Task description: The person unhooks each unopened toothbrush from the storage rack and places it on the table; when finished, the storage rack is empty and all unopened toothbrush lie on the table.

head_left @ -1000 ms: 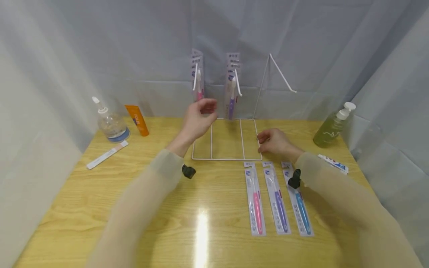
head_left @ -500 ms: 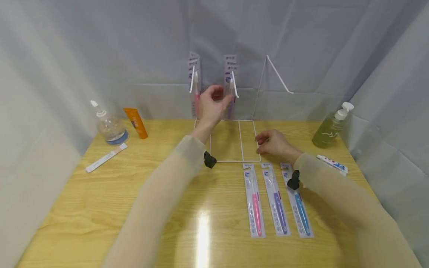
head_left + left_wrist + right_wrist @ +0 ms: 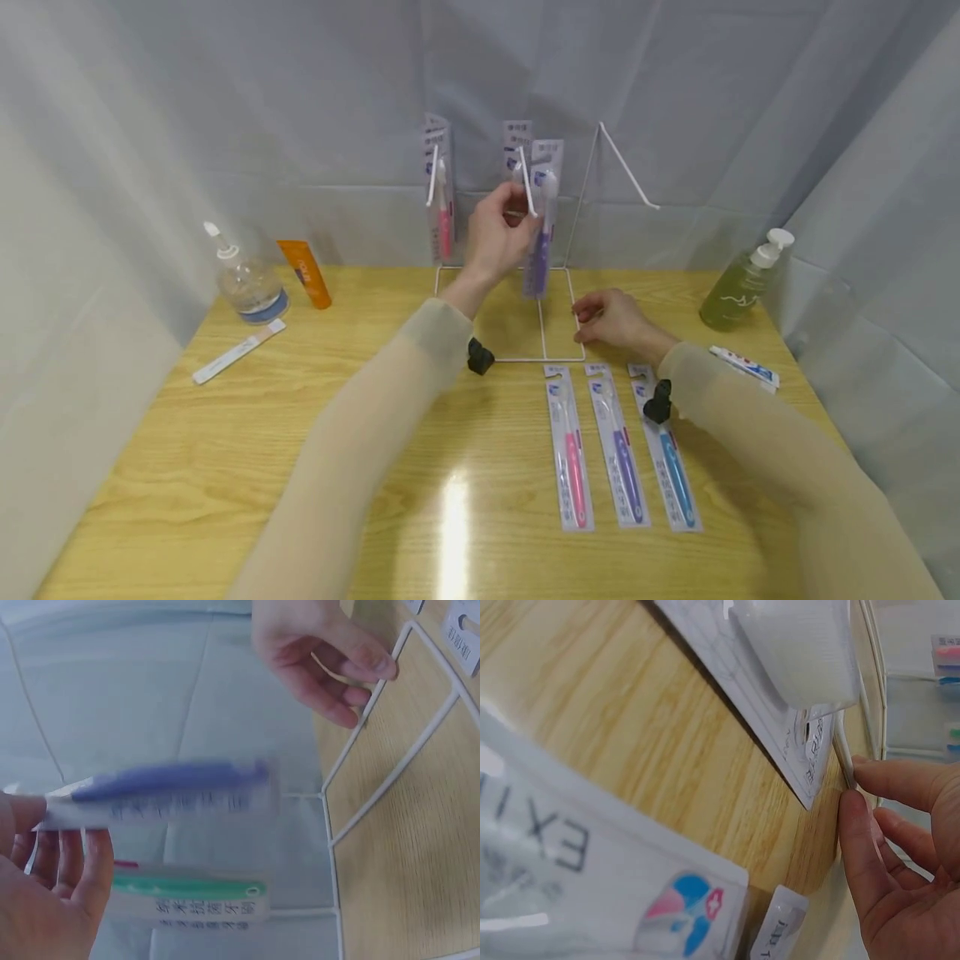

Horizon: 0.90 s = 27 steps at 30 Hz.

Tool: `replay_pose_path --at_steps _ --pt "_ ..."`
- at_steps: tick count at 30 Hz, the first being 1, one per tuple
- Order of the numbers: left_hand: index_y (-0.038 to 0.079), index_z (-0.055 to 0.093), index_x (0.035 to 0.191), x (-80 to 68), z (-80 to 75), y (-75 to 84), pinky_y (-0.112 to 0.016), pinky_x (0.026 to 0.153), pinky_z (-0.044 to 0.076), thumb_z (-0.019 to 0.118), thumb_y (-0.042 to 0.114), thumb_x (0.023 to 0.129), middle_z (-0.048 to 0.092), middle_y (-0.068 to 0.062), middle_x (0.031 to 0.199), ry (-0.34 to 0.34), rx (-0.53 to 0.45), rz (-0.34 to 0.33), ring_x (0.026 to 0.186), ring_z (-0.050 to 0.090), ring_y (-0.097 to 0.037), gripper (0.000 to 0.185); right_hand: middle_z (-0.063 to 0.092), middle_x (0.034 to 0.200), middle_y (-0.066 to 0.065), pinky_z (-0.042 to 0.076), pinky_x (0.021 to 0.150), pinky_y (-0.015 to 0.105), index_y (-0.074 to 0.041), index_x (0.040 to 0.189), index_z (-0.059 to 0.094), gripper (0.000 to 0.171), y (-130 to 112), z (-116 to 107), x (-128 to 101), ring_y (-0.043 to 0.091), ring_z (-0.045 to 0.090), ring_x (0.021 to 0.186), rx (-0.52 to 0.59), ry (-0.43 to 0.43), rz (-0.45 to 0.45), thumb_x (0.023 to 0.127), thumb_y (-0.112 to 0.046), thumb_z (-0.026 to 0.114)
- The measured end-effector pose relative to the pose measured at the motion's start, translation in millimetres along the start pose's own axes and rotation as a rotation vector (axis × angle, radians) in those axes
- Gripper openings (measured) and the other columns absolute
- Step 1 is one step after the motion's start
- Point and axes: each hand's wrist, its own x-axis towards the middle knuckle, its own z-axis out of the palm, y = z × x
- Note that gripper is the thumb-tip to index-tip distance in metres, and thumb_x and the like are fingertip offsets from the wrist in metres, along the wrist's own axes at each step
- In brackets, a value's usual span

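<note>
My left hand (image 3: pixel 501 237) pinches a packaged purple toothbrush (image 3: pixel 542 250) upright, just right of the white rack's middle hook (image 3: pixel 528 187). More packs hang behind it; one, a green toothbrush (image 3: pixel 187 887), shows in the left wrist view. Whether the held pack is fully off the hook, I cannot tell. Low on the right, my right hand (image 3: pixel 615 321) pinches the side wire of the rack's base (image 3: pixel 525 360). Packs with a pink toothbrush (image 3: pixel 444 229) in front hang on the left hook (image 3: pixel 432 177). The right hook (image 3: pixel 628 165) is bare.
Packaged pink (image 3: pixel 574 479), purple (image 3: pixel 628 479) and blue (image 3: pixel 678 483) toothbrushes lie before the rack. Left are a clear pump bottle (image 3: pixel 251 287), an orange tube (image 3: pixel 306 275) and a white strip (image 3: pixel 238 352). Right are a green pump bottle (image 3: pixel 738 292) and a toothpaste tube (image 3: pixel 744 365).
My left hand has moved right from near the left hook to the middle one, taken hold of the front purple toothbrush pack and brought it forward and right. The right hand stays on the rack.
</note>
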Motion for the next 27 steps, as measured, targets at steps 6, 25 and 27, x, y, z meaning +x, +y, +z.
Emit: replay_pose_path --at_steps 6,25,27 --pt "-0.003 0.062 0.139 -14.8 9.3 4.9 -0.03 0.086 0.068 0.072 0.003 0.105 0.078 -0.026 0.126 -0.171 -0.054 0.016 0.101 0.077 -0.032 0.036 0.077 0.12 0.02 0.054 0.079 0.017 0.002 0.136 0.074 0.051 -1 0 1 0.022 0.07 0.1 0.014 -0.012 0.033 0.089 -0.008 0.091" --pt "0.002 0.038 0.159 -134.6 -32.0 -48.2 -0.041 0.062 0.071 0.064 -0.003 0.106 0.074 -0.022 0.117 -0.463 -0.219 -0.526 0.078 0.073 -0.019 0.059 0.077 0.118 0.021 0.054 0.079 0.015 0.006 0.139 0.073 0.055 0 -4 2 0.017 0.07 0.095 0.011 -0.036 0.015 0.088 -0.005 0.091" --pt "-0.001 0.037 0.159 -145.2 -34.0 -53.3 -0.042 0.062 0.071 0.063 -0.003 0.106 0.075 -0.02 0.111 -0.492 -0.218 -0.538 0.075 0.073 -0.018 0.059 0.076 0.118 0.02 0.055 0.077 0.015 0.005 0.139 0.073 0.055 0 -4 2 0.017 0.069 0.096 0.009 -0.04 0.018 0.089 -0.005 0.09"
